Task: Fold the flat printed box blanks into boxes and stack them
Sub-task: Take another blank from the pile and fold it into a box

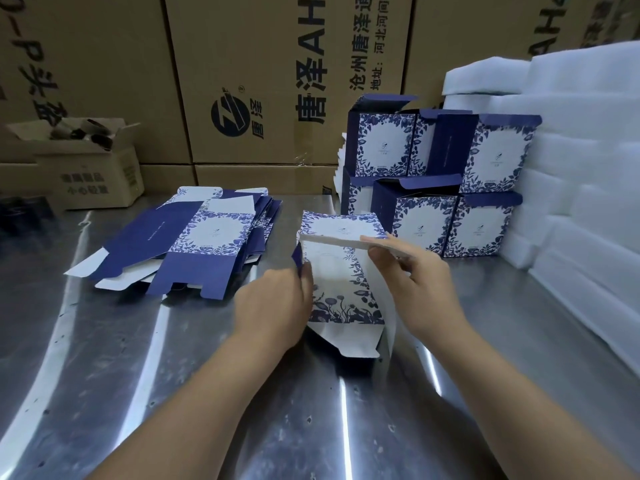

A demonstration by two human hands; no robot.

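Between the two hands we find the box blank (pixel 341 292), half raised off the table (pixel 138 375). Its blue floral panel faces us, a white inner panel is lifted across its top, and its lower flaps lie on the metal. The left hand (pixel 277 306) grips the blank's left edge, with the fingers curled round the dark blue side panel. The right hand (pixel 415 275) pinches the lifted white panel near its right end, thumb underneath and fingers laid along the top. The hands are apart, one on each side of the blank, and both are clamped on it.

Beyond the left hand and off to its left we see the stack of flat blanks (pixel 194 244), loosely fanned, with the top one printed side up. Beyond the right hand stand the folded boxes (pixel 433 178) in two tiers, their lid flaps open and pointing upward. The nearest box of the lower tier is just behind the right hand's fingertips.

To the right of the right hand, touching the boxes, white foam sheets (pixel 571 185) are piled high. Far beyond both hands, large printed cartons (pixel 259 81) form a wall. A small open carton (pixel 90 168) sits at the table's far left, well apart from the left hand.
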